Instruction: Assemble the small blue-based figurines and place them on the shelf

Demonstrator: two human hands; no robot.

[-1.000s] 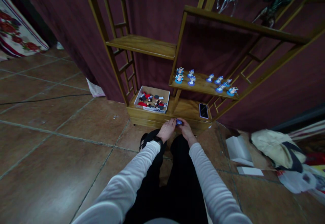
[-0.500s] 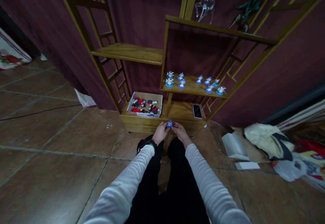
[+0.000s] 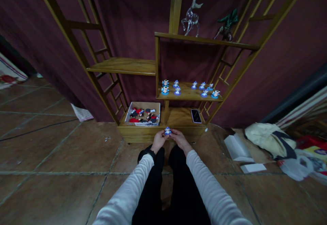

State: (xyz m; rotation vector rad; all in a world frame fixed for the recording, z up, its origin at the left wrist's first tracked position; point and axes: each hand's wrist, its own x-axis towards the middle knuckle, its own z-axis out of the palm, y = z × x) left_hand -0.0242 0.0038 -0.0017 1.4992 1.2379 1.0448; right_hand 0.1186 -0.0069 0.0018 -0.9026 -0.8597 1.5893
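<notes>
Both left hand (image 3: 158, 141) and right hand (image 3: 180, 139), seemingly nearly closed, pinch a purple figurine (image 3: 167, 131).

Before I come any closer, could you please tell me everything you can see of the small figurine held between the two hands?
The figurine is mostly violet, with a paler middle and a violet top and base. It looks like smooth moulded plastic, though that is only an impression. It stands upright between the left hand and the right hand, whose fingers touch it at either side, in front of the wooden cabinet. Its finer features are too small to make out.
</notes>
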